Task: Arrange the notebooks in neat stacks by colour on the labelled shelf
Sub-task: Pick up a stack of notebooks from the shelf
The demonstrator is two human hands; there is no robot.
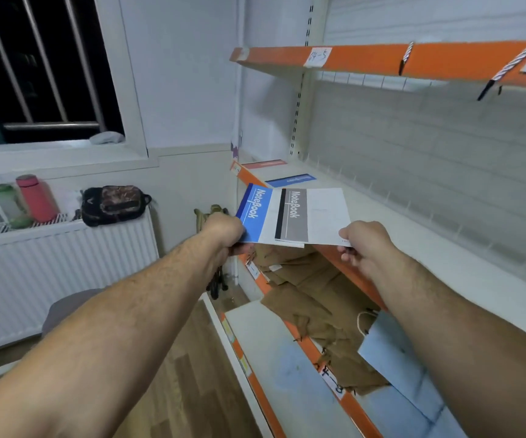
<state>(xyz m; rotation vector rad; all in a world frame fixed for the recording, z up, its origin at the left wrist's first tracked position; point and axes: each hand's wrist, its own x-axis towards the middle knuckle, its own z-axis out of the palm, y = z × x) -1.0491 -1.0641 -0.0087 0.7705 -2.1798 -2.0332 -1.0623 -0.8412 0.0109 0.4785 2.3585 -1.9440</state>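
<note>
A pink bottle point(37, 197) and a green bottle point(8, 200) stand on top of the white radiator point(65, 257) under the barred window, with a dark bag point(113, 203) just beside them.

Further right, the left hand point(223, 230) is curled around the near edge of a blue notebook point(255, 213), gripping it in the air in front of the shelving. A grey notebook point(293, 216) overlaps the blue one in a fan, and a white-faced notebook point(328, 213) overlaps the grey one in turn. The right hand point(366, 245) pinches the near right corner of that white-faced one, thumb on top.

Behind the fan, on the middle shelf point(413, 248), a red notebook point(265, 163) lies flat at the far left end and a second blue notebook point(290, 180) lies flat just nearer, apart from it.

Below, brown paper bags point(303, 279) lie crumpled on the lower shelf point(271, 343). Above, the upper shelf point(366, 58) has an orange front edge bearing a handwritten label point(318, 56).
</note>
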